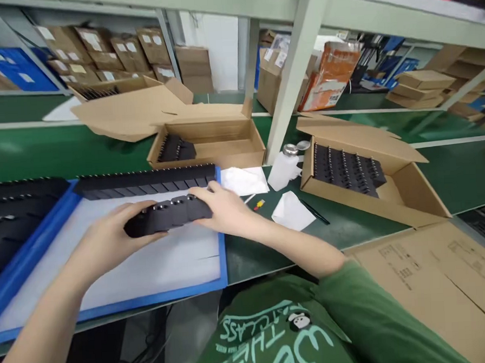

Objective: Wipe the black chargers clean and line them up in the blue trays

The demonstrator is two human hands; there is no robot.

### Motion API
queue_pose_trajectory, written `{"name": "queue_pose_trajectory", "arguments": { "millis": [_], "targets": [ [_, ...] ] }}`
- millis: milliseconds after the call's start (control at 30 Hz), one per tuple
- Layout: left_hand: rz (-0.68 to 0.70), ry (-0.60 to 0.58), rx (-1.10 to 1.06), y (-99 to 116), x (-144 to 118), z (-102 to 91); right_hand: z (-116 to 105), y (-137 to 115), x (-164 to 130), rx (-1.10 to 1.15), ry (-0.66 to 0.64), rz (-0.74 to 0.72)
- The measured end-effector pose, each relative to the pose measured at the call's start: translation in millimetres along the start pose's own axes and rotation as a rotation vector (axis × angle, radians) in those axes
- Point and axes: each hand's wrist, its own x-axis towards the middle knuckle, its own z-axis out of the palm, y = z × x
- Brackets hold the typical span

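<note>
Both hands hold a row of small black parts (169, 214) pressed end to end, just above the white floor of a blue-rimmed tray (159, 297). My left hand (107, 237) grips the row's left end. At the right end my right hand (223, 207) closes over it. A longer row of the same black parts (145, 181) lies along the tray's far edge. More black parts (16, 215) fill the tray's left part.
An open carton (224, 144) with a few black parts stands behind the tray. A second carton (389, 195) at the right holds several rows of parts. A white bottle (284, 168), white wipes (244, 180), a pen (315, 212) and flat cardboard (434, 280) lie on the green bench.
</note>
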Motion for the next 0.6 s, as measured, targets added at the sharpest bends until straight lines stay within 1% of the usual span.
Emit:
{"name": "queue_pose_trajectory", "arguments": {
  "millis": [33,100,167,233,267,300,367,433,467,533,600],
  "targets": [
    [0.04,0.019,0.046,24,-16,0.3,-16,1,-31,0.004,0.012,-0.001],
    [0.12,-0.065,0.08,77,-44,8.3,-43,8,-96,0.054,0.064,0.011],
    [0.142,-0.158,0.106,128,-62,28.6,-56,26,-153,0.071,0.076,0.104],
    [0.127,-0.324,0.136,168,-68,58.2,-52,51,-192,0.099,0.028,0.225],
    [0.098,-0.441,0.156,182,-66,73.9,-46,65,-205,0.114,-0.011,0.288],
    [0.065,-0.523,0.174,191,-64,88.8,-37,78,-213,0.125,-0.038,0.333],
    [0.016,-0.578,0.167,198,-58,111.7,-20,98,-218,0.144,-0.076,0.382],
    [0.006,-0.539,0.113,191,-55,122.0,-10,108,-216,0.155,-0.095,0.38],
    [0.024,-0.512,0.077,185,-55,122.6,-9,111,-214,0.16,-0.1,0.376],
    [0.091,-0.475,-0.002,171,-58,117.6,-13,114,-213,0.179,-0.102,0.358],
    [0.153,-0.479,-0.111,158,-62,109.7,-21,119,-214,0.221,-0.13,0.321]
  ]
}}
